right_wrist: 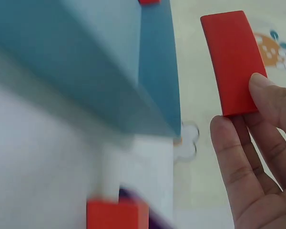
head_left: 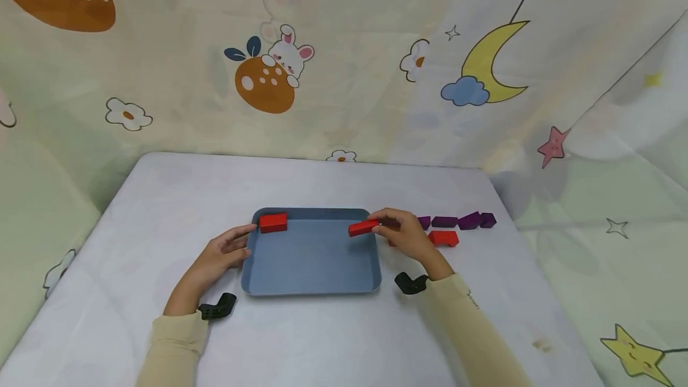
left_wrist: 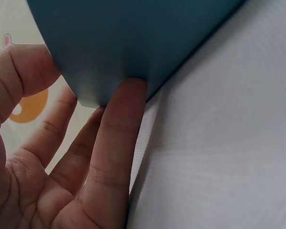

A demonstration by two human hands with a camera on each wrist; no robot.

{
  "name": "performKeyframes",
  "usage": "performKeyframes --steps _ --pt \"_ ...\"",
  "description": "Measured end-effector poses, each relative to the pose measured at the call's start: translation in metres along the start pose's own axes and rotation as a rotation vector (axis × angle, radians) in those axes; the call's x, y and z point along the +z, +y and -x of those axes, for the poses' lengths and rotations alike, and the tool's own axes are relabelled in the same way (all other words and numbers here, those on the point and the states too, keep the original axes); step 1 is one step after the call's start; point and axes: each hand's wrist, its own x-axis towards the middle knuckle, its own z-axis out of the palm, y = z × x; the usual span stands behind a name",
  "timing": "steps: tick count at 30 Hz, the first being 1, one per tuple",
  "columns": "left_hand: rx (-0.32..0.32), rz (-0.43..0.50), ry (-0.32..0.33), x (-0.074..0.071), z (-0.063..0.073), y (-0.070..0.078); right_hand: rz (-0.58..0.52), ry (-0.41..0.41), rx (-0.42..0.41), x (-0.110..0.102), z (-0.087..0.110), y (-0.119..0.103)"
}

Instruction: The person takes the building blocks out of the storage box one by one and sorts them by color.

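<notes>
A shallow blue-grey tray lies on the table. My left hand is at its left side, and in the left wrist view the fingertips touch the outer wall of the tray. Over the tray's right rim, my right hand pinches a red block by one end. The right wrist view shows this red block as a flat-faced bar between thumb and fingers. Another red block sits in the tray's back left corner.
Right of the tray lies a red block, with a bit of red showing beside the right hand. Behind them several purple blocks form a row, partly hidden by that hand. A printed cloth hangs behind the white table.
</notes>
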Motion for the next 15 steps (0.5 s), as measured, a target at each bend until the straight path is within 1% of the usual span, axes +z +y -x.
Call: performKeyframes --steps 4,10,15 --pt "0.0 0.006 0.007 -0.001 0.001 -0.001 0.012 0.061 0.007 -0.019 0.013 0.012" --pt "0.0 -0.001 0.007 0.0 0.001 -0.001 0.123 0.175 0.052 -0.052 0.034 0.033" --pt "-0.006 -0.01 0.009 0.002 0.0 0.0 0.172 0.229 0.074 -0.08 0.052 0.05"
